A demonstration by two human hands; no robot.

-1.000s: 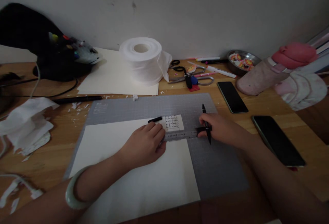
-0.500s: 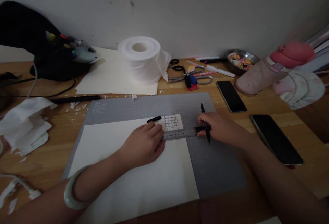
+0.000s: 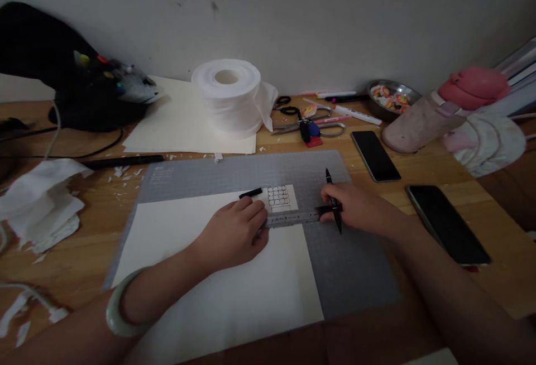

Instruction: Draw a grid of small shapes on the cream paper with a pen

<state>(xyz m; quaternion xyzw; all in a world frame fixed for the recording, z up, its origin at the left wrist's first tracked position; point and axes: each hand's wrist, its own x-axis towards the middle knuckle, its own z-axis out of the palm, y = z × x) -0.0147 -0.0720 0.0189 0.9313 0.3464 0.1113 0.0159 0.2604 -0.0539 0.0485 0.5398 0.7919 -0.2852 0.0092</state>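
Observation:
A white sheet of paper [image 3: 234, 298] lies on a grey cutting mat [image 3: 360, 275]; a grid of small rounded shapes [image 3: 278, 195] is drawn in black near its upper right corner. Just below the drawing, a clear ruler [image 3: 291, 218] crosses the paper onto the mat. My left hand [image 3: 237, 231], with a pale bangle at the wrist, has its fingers closed at the ruler's left end. At the other end, my right hand [image 3: 349, 207] holds a black pen [image 3: 334, 203] upright-slanting and touches the ruler. A dark piece beside its fingertips is hard to make out. A black pen cap [image 3: 250, 193] rests above my left fingers.
Behind the mat stand a tissue roll [image 3: 228, 97], scissors [image 3: 307, 126], markers [image 3: 355, 115] and a metal bowl [image 3: 391, 114] of wrapped sweets. Two phones [image 3: 376, 155] and a pink bottle [image 3: 435, 114] are to the right. Crumpled tissue [image 3: 42, 192] and paper scraps lie left.
The view has shifted very slightly. Both hands, the ruler and the pen keep practically the same places on the paper and mat.

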